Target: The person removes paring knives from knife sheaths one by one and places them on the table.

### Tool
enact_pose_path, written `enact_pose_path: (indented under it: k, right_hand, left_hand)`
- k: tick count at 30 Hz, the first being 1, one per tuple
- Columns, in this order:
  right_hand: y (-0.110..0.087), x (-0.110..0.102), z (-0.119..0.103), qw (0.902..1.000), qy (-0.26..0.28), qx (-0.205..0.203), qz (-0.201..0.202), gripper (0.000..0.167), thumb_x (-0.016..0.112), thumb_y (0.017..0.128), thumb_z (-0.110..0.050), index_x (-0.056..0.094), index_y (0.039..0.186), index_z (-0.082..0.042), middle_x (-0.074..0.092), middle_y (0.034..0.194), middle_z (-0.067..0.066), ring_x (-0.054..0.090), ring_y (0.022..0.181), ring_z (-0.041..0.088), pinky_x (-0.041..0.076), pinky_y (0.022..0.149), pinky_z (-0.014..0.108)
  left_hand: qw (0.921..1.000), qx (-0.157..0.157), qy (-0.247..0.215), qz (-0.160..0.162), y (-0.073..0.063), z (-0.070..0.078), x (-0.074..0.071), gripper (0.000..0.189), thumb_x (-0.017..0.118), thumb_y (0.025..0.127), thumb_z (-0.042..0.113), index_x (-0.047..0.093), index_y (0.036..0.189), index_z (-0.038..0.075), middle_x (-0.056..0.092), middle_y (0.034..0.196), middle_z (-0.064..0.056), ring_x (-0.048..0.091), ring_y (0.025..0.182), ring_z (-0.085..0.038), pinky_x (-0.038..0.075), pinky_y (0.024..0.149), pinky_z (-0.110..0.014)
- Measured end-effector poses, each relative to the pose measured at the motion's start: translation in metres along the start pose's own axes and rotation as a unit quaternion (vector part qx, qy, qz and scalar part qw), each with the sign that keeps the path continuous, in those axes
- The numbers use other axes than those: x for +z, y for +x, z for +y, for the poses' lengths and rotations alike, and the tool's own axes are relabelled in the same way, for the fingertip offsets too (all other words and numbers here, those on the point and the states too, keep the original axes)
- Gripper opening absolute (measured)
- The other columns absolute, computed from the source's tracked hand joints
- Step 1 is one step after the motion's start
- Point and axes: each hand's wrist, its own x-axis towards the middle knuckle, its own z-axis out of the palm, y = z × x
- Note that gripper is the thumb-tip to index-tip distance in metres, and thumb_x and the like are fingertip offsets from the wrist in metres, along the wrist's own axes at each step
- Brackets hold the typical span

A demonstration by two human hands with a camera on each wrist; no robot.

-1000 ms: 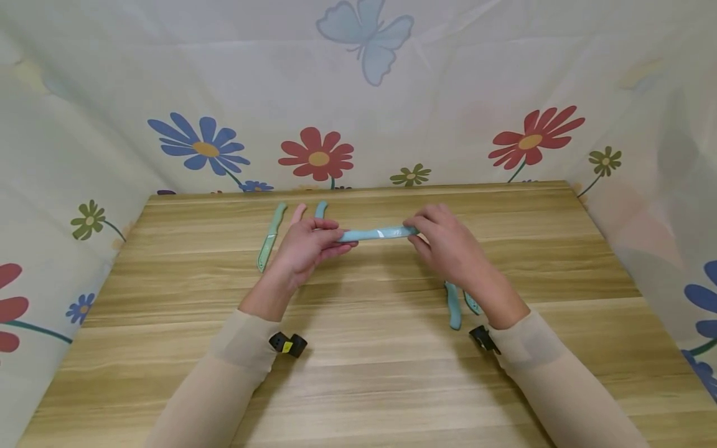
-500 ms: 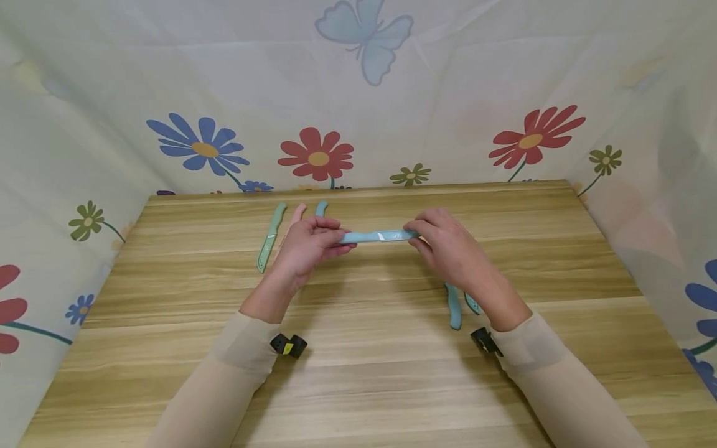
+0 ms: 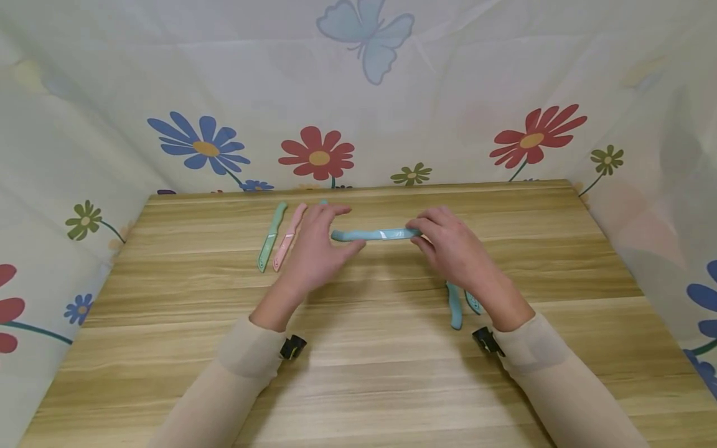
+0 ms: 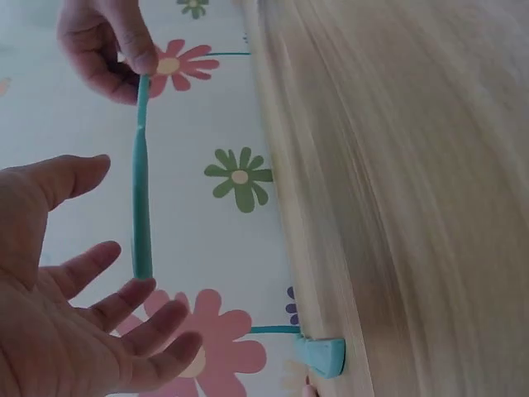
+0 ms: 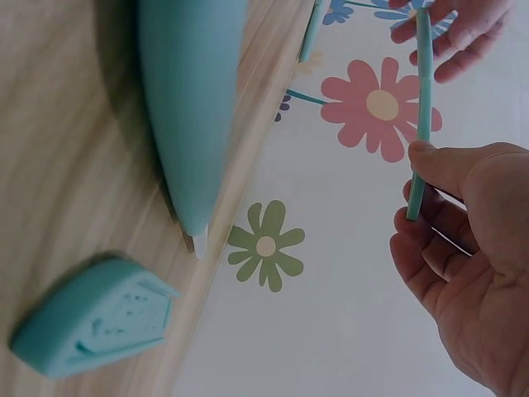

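A light-blue sheathed knife (image 3: 358, 235) is held level above the table. My right hand (image 3: 455, 246) pinches its sheath end between thumb and fingers, as the right wrist view also shows. Around the handle end, my left hand (image 3: 320, 249) has its thumb and fingers spread; in the left wrist view, that hand (image 4: 74, 314) shows a gap between thumb and handle. Whether a fingertip touches the handle is unclear. Below my right hand lie a blue knife handle (image 3: 455, 308) and a blue sheath (image 3: 473, 303), both partly hidden by the hand and forearm.
On the wooden table (image 3: 358, 373), a green knife (image 3: 272, 236) and a pink knife (image 3: 290, 236) lie side by side at the back left. Another blue knife (image 3: 323, 202) is mostly hidden behind my left hand. A flowered cloth (image 3: 448, 112) stands behind the table.
My left hand has let go of the knife handle and spread its fingers, uncovering the handle end and the pink knife. The right hand keeps its pinch, nearly still.
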Motion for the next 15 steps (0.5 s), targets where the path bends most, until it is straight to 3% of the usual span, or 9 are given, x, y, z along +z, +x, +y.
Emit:
enact_pose_path:
  k: [3,6,10,15]
  right_hand:
    - [0.000,0.000,0.000,1.0000,-0.002,-0.002,0.003,0.023,0.078,0.097,-0.005,0.075,0.119,0.000,0.068,0.116,0.012,0.060,0.110,0.031,0.054,0.095,0.045]
    - [0.000,0.001,-0.001,0.9999,-0.007,-0.006,0.005,0.023,0.079,0.096,-0.005,0.075,0.118,-0.001,0.068,0.116,0.012,0.060,0.109,0.031,0.054,0.095,0.045]
    - [0.000,0.001,-0.003,0.9998,-0.010,-0.012,0.007,0.024,0.080,0.095,-0.005,0.075,0.118,-0.001,0.068,0.115,0.012,0.061,0.108,0.031,0.054,0.094,0.046]
    - [0.000,0.001,-0.005,0.9998,-0.011,-0.017,0.008,0.024,0.080,0.096,-0.006,0.075,0.118,-0.001,0.068,0.115,0.012,0.061,0.108,0.031,0.055,0.093,0.045]
  left_hand:
    - [0.9952,0.042,0.088,0.005,-0.002,0.003,0.004,0.063,0.087,0.091,0.031,0.062,0.144,0.009,0.055,0.143,-0.011,0.048,0.135,-0.032,0.031,0.120,-0.050]
    - [0.9825,0.073,0.171,0.010,-0.004,0.005,0.008,0.062,0.086,0.092,0.035,0.062,0.144,0.011,0.055,0.145,-0.012,0.046,0.140,-0.038,0.024,0.123,-0.058]
    - [0.9654,0.100,0.241,0.008,-0.007,0.010,0.011,0.057,0.083,0.094,0.035,0.062,0.142,0.012,0.054,0.146,-0.013,0.046,0.140,-0.042,0.038,0.113,-0.063]
    - [0.9513,0.130,0.279,0.007,-0.009,0.014,0.016,0.049,0.084,0.095,0.030,0.067,0.136,0.010,0.059,0.139,-0.012,0.053,0.130,-0.036,0.048,0.104,-0.056]
